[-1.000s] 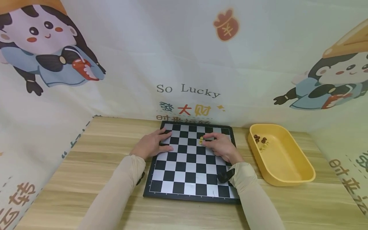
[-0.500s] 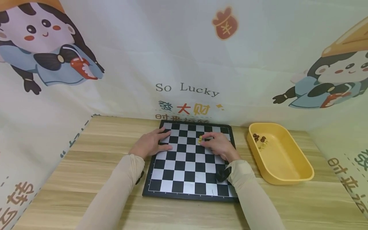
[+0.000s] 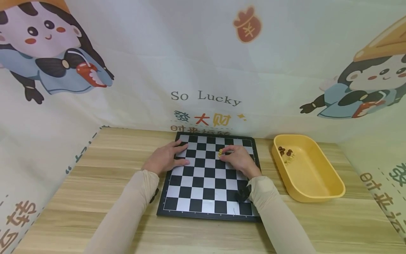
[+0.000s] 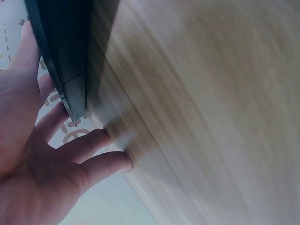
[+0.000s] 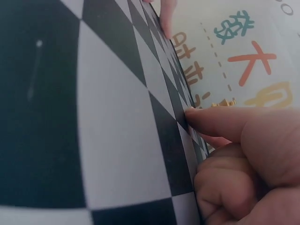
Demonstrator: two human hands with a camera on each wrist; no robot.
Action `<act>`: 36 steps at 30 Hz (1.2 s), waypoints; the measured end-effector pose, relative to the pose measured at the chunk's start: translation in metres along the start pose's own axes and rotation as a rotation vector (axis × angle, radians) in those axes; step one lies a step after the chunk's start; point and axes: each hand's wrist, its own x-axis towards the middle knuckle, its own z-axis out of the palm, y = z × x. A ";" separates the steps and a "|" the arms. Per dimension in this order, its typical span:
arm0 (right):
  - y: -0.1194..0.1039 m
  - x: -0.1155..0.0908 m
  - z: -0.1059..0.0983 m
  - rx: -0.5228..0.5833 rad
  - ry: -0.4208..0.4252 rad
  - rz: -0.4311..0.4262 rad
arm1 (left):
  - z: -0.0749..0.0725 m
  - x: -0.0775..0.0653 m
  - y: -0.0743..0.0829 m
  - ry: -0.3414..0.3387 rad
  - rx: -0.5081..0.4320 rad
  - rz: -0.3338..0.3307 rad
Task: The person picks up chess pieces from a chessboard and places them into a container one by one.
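A black-and-white chessboard (image 3: 204,183) lies on the wooden table. My left hand (image 3: 163,157) rests at its left edge, thumb and index finger stretched over the squares. In the left wrist view, the lower fingers of that hand (image 4: 61,154) reach down beside the board's dark side (image 4: 65,56) to the tabletop. Over the far right part of the board, my right hand (image 3: 240,158) pinches a small yellow chess piece (image 3: 220,153) between thumb and index finger. The right wrist view shows the piece (image 5: 225,102) partly hidden behind the thumb; its exact kind is unclear.
A yellow tray (image 3: 312,176) stands right of the board, with several brown chess pieces (image 3: 281,151) and pale yellow ones (image 3: 288,159) in its far left corner. A printed cloth (image 3: 142,70) hangs behind the table (image 3: 104,169).
The yellow chess piece leans a little half a second ago and stands straighter now, still in my right fingers. My left hand stays in place. The head view has shifted slightly.
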 end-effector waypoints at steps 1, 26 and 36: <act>0.000 0.000 0.000 -0.011 0.004 -0.004 | 0.000 0.000 0.000 0.000 0.000 0.000; -0.006 -0.002 0.004 -0.062 0.037 -0.043 | -0.002 -0.001 -0.001 0.000 0.006 -0.010; -0.006 -0.003 0.002 -0.015 0.030 0.003 | 0.000 -0.001 0.000 0.002 0.001 -0.001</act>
